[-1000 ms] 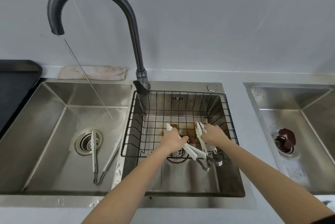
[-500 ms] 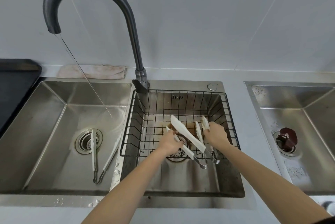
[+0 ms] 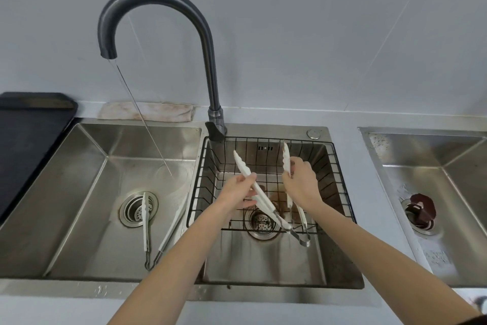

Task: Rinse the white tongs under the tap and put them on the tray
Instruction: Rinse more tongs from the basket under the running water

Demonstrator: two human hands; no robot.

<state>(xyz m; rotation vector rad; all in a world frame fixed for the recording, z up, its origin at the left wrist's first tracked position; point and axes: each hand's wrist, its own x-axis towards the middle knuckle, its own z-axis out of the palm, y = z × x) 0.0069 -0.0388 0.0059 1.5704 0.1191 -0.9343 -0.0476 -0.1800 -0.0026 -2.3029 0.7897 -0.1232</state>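
Over the right basin, the person is lifting two pairs of white tongs higher above the wire basket point(image 3: 205, 182) than half a second ago, when both lay low near the basket floor. The left hand point(image 3: 241, 190) is closing around the left tongs point(image 3: 259, 195), whose white tip is now pointing up toward the basket's back wall while the metal hinge end is hanging by the front rim. The right hand point(image 3: 300, 182) is gripping the right tongs point(image 3: 287, 161), which are now standing nearly upright and apart from the other pair, no longer crossing it. The tap point(image 3: 168, 8) is running a thin stream into the left basin point(image 3: 87, 166), where a third pair of tongs point(image 3: 158, 227) is lying unmoved beside the drain point(image 3: 131, 210). The dark tray point(image 3: 26, 129) is sitting at the far left, well apart from both hands.
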